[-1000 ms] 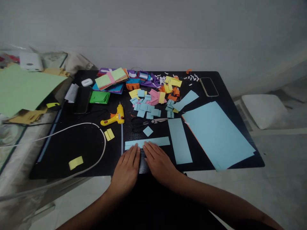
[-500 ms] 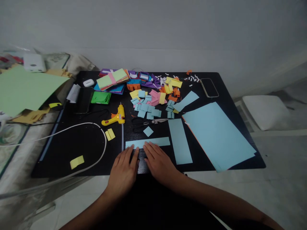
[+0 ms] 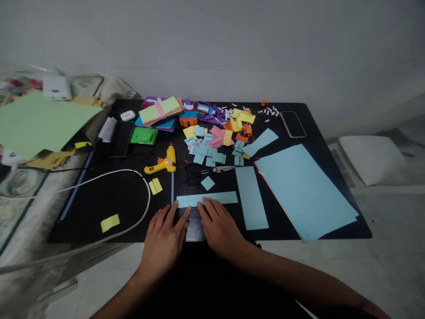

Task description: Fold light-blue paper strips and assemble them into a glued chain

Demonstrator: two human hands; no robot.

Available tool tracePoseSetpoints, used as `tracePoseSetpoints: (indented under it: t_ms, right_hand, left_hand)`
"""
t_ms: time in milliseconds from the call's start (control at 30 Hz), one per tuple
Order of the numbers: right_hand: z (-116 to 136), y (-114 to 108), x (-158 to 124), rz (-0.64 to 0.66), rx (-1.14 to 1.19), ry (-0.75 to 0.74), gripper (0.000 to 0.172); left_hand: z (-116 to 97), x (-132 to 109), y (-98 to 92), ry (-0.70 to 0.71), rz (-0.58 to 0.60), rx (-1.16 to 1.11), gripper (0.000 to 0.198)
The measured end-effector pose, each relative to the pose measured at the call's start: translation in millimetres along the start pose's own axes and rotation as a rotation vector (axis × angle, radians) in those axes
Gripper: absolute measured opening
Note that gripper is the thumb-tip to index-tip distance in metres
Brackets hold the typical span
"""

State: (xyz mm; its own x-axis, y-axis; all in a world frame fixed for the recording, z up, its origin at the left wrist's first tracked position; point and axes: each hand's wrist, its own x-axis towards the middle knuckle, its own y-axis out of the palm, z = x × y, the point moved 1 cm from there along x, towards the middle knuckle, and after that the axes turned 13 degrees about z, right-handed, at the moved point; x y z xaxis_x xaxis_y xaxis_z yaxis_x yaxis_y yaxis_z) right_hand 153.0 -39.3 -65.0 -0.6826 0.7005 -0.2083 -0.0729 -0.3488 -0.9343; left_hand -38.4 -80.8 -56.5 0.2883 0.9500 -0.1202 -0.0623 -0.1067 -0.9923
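A narrow folded strip of light blue paper (image 3: pixel 215 199) lies crosswise near the front edge of the black table. My left hand (image 3: pixel 165 235) rests with fingers spread at the strip's left end, fingertips on its lower edge. Further right, my right hand (image 3: pixel 219 223) lies flat, its fingertips touching the strip's lower edge near the middle. Just behind the strip sit a small light blue square (image 3: pixel 207 183) and black-handled scissors (image 3: pixel 217 169). A wider light blue strip (image 3: pixel 252 199) is to the right of my right hand.
A yellow glue gun (image 3: pixel 164 162) stands left of the scissors. Folded paper pieces (image 3: pixel 207 150) are heaped behind them. Large blue sheets (image 3: pixel 305 190) and a phone (image 3: pixel 292 124) occupy the right. A white cable (image 3: pixel 146 195) loops across the left side.
My left hand has shifted left along the strip, and its thumb and forefinger are wider apart. My right hand stays near the strip's middle. The whole view has shifted slightly.
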Motion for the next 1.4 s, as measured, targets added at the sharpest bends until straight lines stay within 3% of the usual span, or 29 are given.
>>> tracePoseSetpoints:
  t_ms: [267, 433, 667, 1000, 1167, 1400]
  right_hand:
    - [6.5, -4.5, 5.8, 0.000, 0.005, 0.106, 0.049]
    - [-15.7, -1.0, -12.8, -0.072, -0.030, 0.141, 0.050]
    - [-55.4, -5.2, -50.2, -0.146, -0.154, 0.300, 0.046]
    - [-77.2, -8.3, -49.0, -0.281, 0.006, 0.208, 0.031]
    - [-88.9, -9.5, -43.7, -0.327, 0.004, 0.056, 0.020]
    - [-100.9, -13.8, -35.7, -0.365, -0.035, -0.113, 0.020]
  left_hand:
    - [-2.4, -1.4, 2.3, 0.005, -0.003, 0.012, 0.043]
    - [-1.4, -0.6, 2.9, 0.011, -0.020, 0.009, 0.043]
    - [-0.9, 0.4, 2.5, 0.015, -0.025, -0.053, 0.043]
    - [9.0, 6.6, 5.0, 0.025, -0.042, -0.188, 0.035]
    - [4.9, 19.8, -1.4, 0.010, -0.121, -0.232, 0.025]
    - [-25.4, 61.9, -4.3, 0.249, -0.131, -0.392, 0.028]
